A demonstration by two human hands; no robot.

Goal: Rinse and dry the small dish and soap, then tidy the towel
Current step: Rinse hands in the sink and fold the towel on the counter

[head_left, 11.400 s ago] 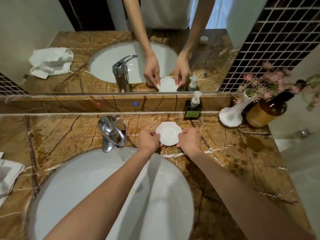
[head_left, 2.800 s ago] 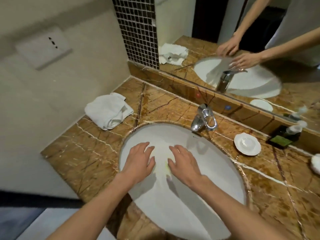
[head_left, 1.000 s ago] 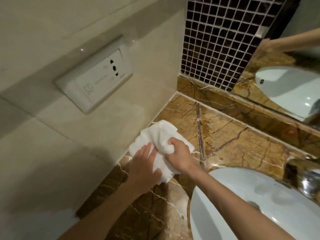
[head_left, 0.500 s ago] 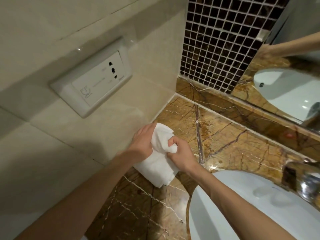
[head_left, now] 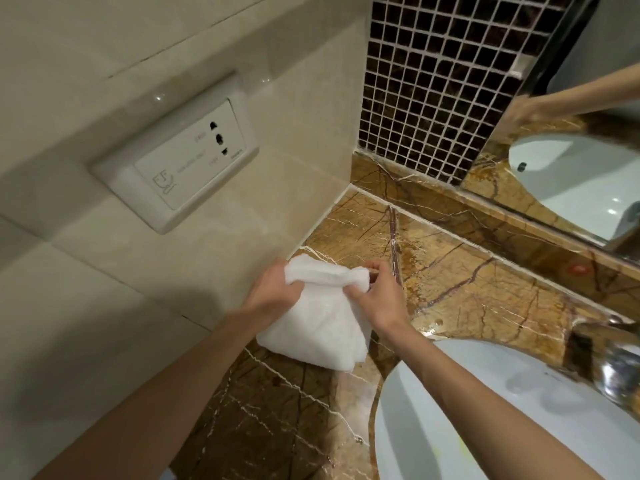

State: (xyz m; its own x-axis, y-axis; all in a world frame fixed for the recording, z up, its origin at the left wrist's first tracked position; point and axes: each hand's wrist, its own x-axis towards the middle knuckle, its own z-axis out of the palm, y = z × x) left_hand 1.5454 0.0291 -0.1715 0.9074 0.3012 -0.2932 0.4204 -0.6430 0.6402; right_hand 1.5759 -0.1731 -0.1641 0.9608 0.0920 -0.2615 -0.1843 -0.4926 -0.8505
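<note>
Two hands over counter [head_left: 467, 282], left hand [head_left: 273, 289] and right hand [head_left: 379, 292] each gripping towel [head_left: 318, 320] top edge

Both hands [head_left: 277, 289] grip towel [head_left: 318, 317] over counter [head_left: 467, 289].

Fluffy white cloth towel [head_left: 317, 323], glossy veined brown marble counter [head_left: 467, 292], shiny chrome faucet [head_left: 620, 372]
</note>
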